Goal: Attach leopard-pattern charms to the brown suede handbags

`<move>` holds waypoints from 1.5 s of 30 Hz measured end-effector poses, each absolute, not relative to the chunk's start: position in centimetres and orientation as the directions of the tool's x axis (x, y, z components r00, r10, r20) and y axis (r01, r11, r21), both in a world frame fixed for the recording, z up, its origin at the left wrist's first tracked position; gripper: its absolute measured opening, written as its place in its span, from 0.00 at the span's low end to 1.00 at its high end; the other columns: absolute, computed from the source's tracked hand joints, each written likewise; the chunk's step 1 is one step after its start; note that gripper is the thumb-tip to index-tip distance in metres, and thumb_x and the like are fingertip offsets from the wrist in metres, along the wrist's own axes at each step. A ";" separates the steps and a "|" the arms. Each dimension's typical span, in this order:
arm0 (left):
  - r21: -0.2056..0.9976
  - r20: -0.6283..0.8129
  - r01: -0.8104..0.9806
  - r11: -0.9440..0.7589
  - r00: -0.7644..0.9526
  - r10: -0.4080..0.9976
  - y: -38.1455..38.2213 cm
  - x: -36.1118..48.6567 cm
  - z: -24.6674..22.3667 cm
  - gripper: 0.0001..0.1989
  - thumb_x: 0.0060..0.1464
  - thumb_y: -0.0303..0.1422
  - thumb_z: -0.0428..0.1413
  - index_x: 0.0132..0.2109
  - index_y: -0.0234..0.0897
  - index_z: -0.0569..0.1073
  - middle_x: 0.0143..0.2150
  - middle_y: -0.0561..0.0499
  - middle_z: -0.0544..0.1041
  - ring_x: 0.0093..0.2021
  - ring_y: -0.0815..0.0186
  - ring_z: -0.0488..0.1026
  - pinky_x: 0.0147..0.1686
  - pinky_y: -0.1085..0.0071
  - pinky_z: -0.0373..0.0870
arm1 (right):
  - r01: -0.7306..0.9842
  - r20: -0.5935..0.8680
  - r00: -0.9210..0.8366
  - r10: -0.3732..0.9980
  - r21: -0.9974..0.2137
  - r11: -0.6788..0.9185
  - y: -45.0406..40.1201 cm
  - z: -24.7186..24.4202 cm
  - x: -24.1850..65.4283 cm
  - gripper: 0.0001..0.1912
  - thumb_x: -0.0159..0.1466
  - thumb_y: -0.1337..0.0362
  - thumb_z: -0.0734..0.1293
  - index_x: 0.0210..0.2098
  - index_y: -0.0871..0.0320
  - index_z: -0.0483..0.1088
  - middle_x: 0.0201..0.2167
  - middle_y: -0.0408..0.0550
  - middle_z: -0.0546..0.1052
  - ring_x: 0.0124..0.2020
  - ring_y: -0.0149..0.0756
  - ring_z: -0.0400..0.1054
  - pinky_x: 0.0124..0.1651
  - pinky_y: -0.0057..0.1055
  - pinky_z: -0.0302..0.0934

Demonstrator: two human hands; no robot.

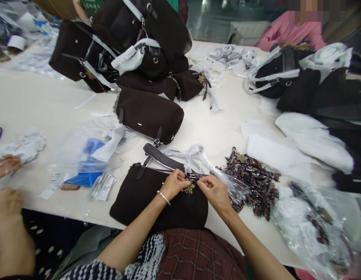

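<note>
Dark brown suede-look handbag (157,198) lying flat at the near edge of the surface (31,105), half over the lap. Left hand (174,183) and right hand (213,187) both pinched shut on the little gold charm (188,188) by the zip. Soft, floppy, light; probably easier grabbed by the strap (164,156). Pile of spare charms (253,182) just to the right.

Person, head-camera view: two bare forearms, no sleeves showing below the elbow. Left hand (174,182): thin silver bangle (163,197) round the wrist. Right hand (214,190): wrist bare, no rings discernible. Upper left arm: knitted sleeve (122,264), black-and-white zigzag weave. Lap: dark red checked fabric garment (198,254) with thin pale grid lines.
</note>
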State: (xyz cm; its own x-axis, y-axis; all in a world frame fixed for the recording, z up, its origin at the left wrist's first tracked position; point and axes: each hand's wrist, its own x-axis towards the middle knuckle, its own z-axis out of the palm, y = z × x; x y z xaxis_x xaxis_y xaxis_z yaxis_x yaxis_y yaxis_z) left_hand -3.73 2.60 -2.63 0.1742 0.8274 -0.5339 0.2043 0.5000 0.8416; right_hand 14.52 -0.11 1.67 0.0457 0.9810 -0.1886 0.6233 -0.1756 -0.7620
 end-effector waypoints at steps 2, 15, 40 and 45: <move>0.861 -0.483 0.259 0.439 0.139 0.865 2.2 -3.4 -2.4 0.15 0.43 0.34 0.63 0.35 0.36 0.66 0.27 0.56 0.69 0.26 0.72 0.66 0.27 0.74 0.65 | 0.628 -0.160 0.036 0.986 -0.764 -0.147 -0.2 1.5 14.6 0.10 0.61 0.59 0.65 0.27 0.57 0.73 0.25 0.44 0.72 0.27 0.32 0.64 0.35 0.30 0.58; 0.793 -0.594 -0.013 0.610 0.213 0.776 1.5 -3.5 -2.1 0.13 0.41 0.33 0.61 0.36 0.32 0.74 0.25 0.54 0.73 0.24 0.71 0.67 0.27 0.74 0.60 | 0.537 -0.577 -0.241 0.780 -0.749 -0.388 3.5 1.3 19.6 0.07 0.56 0.60 0.65 0.27 0.57 0.68 0.17 0.38 0.69 0.21 0.30 0.63 0.27 0.27 0.57; 0.612 -0.638 -0.305 0.730 0.355 0.683 0.3 -4.8 -2.2 0.20 0.41 0.41 0.68 0.35 0.31 0.73 0.29 0.50 0.75 0.29 0.71 0.71 0.31 0.76 0.63 | 0.499 -0.570 -0.205 0.795 -0.760 -0.417 1.1 3.6 18.4 0.10 0.61 0.55 0.65 0.30 0.56 0.68 0.22 0.40 0.74 0.24 0.30 0.67 0.29 0.27 0.60; 0.539 -0.668 -0.382 0.751 0.348 0.657 0.6 -4.9 -2.0 0.21 0.39 0.41 0.69 0.36 0.31 0.73 0.33 0.47 0.77 0.33 0.67 0.74 0.32 0.74 0.66 | 0.416 -0.514 -0.078 0.854 -0.795 -0.440 3.2 3.7 18.6 0.13 0.59 0.52 0.66 0.30 0.57 0.69 0.25 0.45 0.75 0.27 0.35 0.69 0.32 0.32 0.64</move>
